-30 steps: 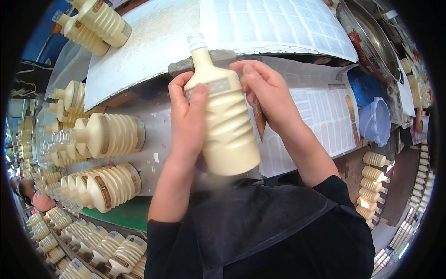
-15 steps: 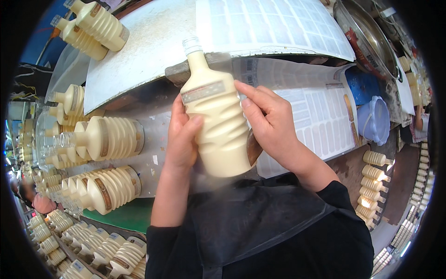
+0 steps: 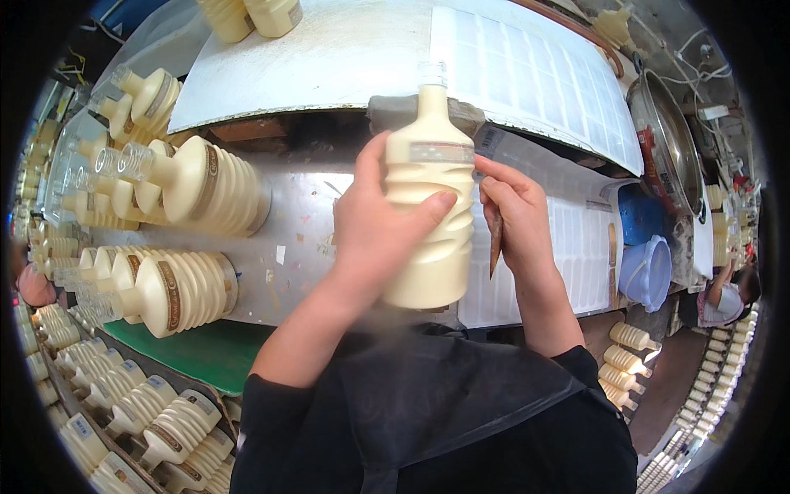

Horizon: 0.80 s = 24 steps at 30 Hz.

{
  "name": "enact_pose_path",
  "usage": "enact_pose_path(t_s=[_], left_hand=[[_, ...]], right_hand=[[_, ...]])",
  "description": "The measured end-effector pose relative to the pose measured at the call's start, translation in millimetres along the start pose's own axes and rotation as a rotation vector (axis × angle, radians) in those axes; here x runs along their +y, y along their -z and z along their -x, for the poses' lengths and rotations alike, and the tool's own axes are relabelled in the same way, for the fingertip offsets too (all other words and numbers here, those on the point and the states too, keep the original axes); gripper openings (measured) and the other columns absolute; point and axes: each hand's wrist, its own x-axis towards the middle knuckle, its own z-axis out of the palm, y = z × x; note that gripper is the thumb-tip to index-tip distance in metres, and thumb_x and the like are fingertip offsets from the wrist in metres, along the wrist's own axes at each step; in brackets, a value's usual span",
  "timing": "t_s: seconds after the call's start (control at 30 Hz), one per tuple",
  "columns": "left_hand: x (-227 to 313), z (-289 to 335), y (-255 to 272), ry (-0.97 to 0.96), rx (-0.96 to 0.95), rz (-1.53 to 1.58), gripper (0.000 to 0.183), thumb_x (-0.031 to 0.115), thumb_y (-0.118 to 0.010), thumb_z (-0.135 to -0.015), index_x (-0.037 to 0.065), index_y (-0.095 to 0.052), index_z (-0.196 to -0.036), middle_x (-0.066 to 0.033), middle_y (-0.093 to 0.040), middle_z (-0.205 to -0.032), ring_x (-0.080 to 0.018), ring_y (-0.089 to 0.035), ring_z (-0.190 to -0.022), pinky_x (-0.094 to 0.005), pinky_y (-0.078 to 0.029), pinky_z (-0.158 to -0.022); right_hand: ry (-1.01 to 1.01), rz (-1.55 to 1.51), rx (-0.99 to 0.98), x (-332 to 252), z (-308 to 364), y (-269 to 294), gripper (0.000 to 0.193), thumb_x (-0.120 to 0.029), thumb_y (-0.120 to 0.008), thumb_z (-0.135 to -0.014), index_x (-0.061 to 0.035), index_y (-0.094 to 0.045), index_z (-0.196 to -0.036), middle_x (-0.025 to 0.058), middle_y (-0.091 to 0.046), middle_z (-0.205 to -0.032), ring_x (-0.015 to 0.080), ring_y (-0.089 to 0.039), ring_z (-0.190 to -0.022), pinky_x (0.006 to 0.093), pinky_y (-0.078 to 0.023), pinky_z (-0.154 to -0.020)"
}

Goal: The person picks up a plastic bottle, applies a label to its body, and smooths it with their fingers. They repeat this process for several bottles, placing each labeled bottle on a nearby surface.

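A cream ribbed plastic bottle [image 3: 428,206] stands upright in front of me, its clear neck pointing up and a narrow band label near its shoulder. My left hand [image 3: 374,226] is wrapped around the bottle's left side, thumb across the front. My right hand [image 3: 514,218] is at the bottle's right side with its fingertips at the band label, and it holds a thin brown strip that hangs down from the fingers.
Rows of matching cream bottles [image 3: 177,288] lie on their sides on the metal bench [image 3: 304,239] at the left. White label sheets [image 3: 568,247] lie at the right beside a blue tub [image 3: 646,267]. Another person [image 3: 724,296] works at far right.
The bottle has been turned and lifted slightly. My left hand shifted round to its front-left side. My right hand slid from the bottle's body up to the band label.
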Motion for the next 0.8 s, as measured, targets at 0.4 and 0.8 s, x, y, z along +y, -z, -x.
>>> enact_pose_path(t_s=[0.4, 0.8], left_hand=[[-19, -6, -1, -0.093, -0.024, 0.208, 0.075, 0.027, -0.077, -0.089, 0.002, -0.040, -0.149, -0.0178, -0.064, -0.128, -0.0237, -0.062, -0.119, -0.0369, -0.052, -0.100], [-17, -35, 9, 0.052, -0.079, 0.452, 0.027, 0.028, -0.059, -0.106, 0.005, -0.056, -0.121, -0.0055, -0.068, -0.100, -0.0075, -0.062, -0.089, -0.0254, -0.052, -0.080]], right_hand=[[0.170, 0.087, 0.016, -8, -7, 1, 0.031, -0.018, -0.059, -0.100, -0.0009, -0.063, -0.125, -0.0033, -0.060, -0.085, 0.0026, -0.047, -0.073, 0.0195, -0.039, -0.064], [0.144, 0.048, -0.095, -7, -22, -10, 0.033, -0.025, -0.067, -0.102, -0.0021, -0.060, -0.124, -0.0030, -0.062, -0.083, 0.0027, -0.055, -0.077, 0.0204, -0.045, -0.070]])
